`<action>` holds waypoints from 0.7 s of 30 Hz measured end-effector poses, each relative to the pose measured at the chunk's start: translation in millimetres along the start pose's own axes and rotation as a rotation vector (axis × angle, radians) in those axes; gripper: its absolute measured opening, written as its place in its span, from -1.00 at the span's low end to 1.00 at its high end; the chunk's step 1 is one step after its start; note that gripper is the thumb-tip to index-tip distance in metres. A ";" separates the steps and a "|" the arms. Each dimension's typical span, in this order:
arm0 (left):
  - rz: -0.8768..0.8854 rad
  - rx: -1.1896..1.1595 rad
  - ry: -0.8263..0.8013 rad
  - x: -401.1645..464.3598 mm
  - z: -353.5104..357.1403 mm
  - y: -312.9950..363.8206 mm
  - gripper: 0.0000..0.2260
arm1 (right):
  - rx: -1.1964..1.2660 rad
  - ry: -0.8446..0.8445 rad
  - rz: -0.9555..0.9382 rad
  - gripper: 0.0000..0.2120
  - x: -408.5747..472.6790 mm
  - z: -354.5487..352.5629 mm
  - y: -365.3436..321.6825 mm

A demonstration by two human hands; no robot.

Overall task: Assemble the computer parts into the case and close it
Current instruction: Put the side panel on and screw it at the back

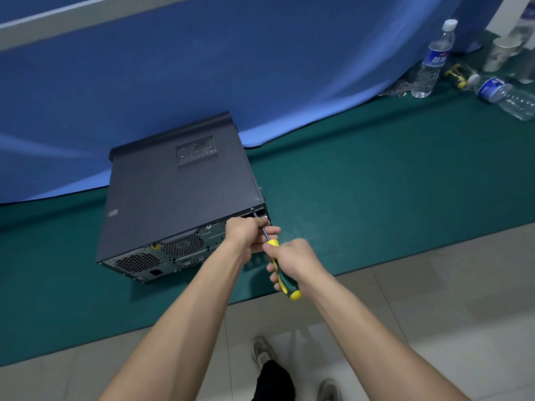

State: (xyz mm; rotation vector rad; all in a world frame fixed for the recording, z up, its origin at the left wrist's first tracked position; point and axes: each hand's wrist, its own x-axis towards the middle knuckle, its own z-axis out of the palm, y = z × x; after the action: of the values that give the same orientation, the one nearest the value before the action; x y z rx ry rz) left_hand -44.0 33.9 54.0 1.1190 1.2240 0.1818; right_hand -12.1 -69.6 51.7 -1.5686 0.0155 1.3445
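Blue backdrop cloth (202, 68): hangs behind the work, its lower edge draped onto the surface.

Surface (376, 198): covered in a dark green mat, running across the view; pale floor tiles (434, 299) lie below its near edge.

Computer case (173, 198): dark grey desktop tower, lying on its side on the surface with the side panel on and facing up. A perforated vent patch (197, 151) sits in that panel toward the far end. The rear face, with fan grilles and ports, is turned toward me.

My left hand (246, 235): at the near right corner of the case's rear face, fingers curled in, pinching the metal shank of the screwdriver close to its tip. Whether the fingers also touch the case, I cannot tell.

My right hand (292, 261): just behind the left, fingers wrapped tight round the screwdriver handle, thumb lying along it.

Screwdriver (282, 267): yellow and dark green handle, yellow butt protruding below my right palm; shank angled up and away, tip at the upper rear corner of the case. The screw itself is too small to make out.

Upright water bottle (434, 59): clear plastic, blue label, far right of the surface.

Fallen water bottle (503, 96): lying on its side near the upright one.

Paper cup (500, 53): white, beyond the bottles.
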 end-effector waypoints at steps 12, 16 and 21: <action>-0.034 -0.004 -0.046 -2.0 -4.1 3.6 -0.86 | -0.139 -0.033 0.016 -0.81 -6.5 -1.0 -9.5; 0.023 -0.004 0.003 -2.0 -4.5 -0.7 -0.87 | 0.167 -0.093 0.104 -0.72 -3.4 1.7 -1.6; 0.020 0.033 0.022 -1.8 -6.3 -0.5 -0.90 | 0.393 -0.239 0.150 -0.64 -6.5 -2.7 7.7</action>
State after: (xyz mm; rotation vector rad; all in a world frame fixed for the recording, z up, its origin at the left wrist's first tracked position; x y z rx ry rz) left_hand -50.1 36.1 55.3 1.1615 1.2393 0.1899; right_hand -17.0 -78.7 51.0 -1.0896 0.2393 1.5330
